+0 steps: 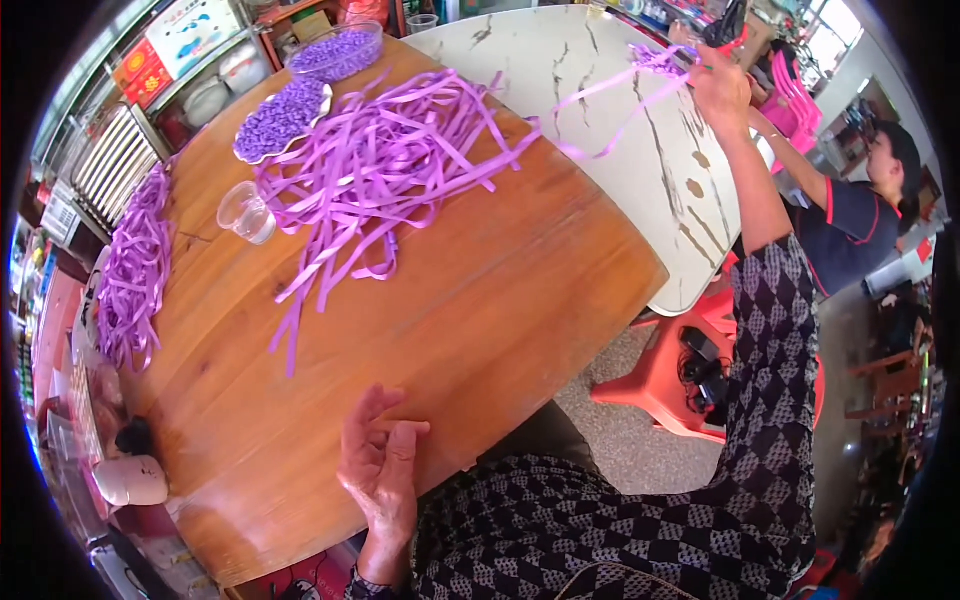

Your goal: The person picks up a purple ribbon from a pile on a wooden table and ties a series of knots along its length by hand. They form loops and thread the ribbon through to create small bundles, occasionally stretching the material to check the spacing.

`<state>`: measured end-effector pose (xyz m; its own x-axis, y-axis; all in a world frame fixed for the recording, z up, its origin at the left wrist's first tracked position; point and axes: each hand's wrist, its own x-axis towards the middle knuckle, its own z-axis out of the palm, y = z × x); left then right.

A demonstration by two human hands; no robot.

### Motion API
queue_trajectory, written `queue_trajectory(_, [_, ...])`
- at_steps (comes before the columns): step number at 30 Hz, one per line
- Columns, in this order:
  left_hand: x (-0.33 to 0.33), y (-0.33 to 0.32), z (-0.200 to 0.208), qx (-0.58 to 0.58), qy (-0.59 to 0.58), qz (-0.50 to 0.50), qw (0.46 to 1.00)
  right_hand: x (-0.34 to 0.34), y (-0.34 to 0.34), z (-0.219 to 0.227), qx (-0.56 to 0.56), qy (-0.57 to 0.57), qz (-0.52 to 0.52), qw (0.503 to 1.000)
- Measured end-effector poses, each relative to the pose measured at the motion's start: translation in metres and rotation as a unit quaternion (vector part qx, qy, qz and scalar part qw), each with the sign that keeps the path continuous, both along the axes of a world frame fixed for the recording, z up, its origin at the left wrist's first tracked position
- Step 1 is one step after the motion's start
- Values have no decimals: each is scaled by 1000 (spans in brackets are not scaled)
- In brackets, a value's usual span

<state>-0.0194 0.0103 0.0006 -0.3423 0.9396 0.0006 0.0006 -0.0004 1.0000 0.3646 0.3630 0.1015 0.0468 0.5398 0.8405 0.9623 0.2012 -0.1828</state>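
Note:
My left hand (382, 465) hovers over the near edge of the wooden table, its fingers loosely bent and apart, with nothing in it. My right arm reaches far out to the right, over the white table. There my right hand (722, 95) is closed on purple ribbon (665, 62), which is bunched at the fingers; finer detail is too small to see. Strands trail from it toward a large tangled heap of purple ribbons (400, 150) on the wooden table. A black object (725, 28) with a red part is just beyond my right hand; its kind is unclear.
A scalloped dish of purple beads (282, 120), a clear tub of them (337, 55) and a clear plastic cup (247, 213) stand by the heap. More ribbons (137, 270) hang at the left edge. A red stool (660, 375) bears black cables; another person (865, 215) is at right.

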Motion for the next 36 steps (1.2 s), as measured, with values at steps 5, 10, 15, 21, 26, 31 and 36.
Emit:
queue_trajectory(5, [-3,2,-2,-10,-39,9,999,-91,-48,-49,-218,99,212,948])
queue_trajectory(10, [-6,1,-12,-5,-34,15,999,-212,-108,-96,-193,18,500,844])
queue_trajectory(15, [-5,1,-13,-9,-58,-6,998,-259,-118,-112,-142,-141,519,831])
queue_trajectory(21, [-9,-2,-14,-5,-48,-7,999,-274,-125,-110,-145,-169,521,824])
queue_trajectory(26, [-7,1,-13,0,-49,-11,999,-280,-136,-113,-135,-142,553,810])
queue_trajectory(31, [-12,-8,-13,3,-31,12,999,-279,-202,-122,-102,-139,610,773])
queue_trajectory(36, [-4,-10,11,81,234,2,969,-263,-256,-110,-200,-16,645,737])
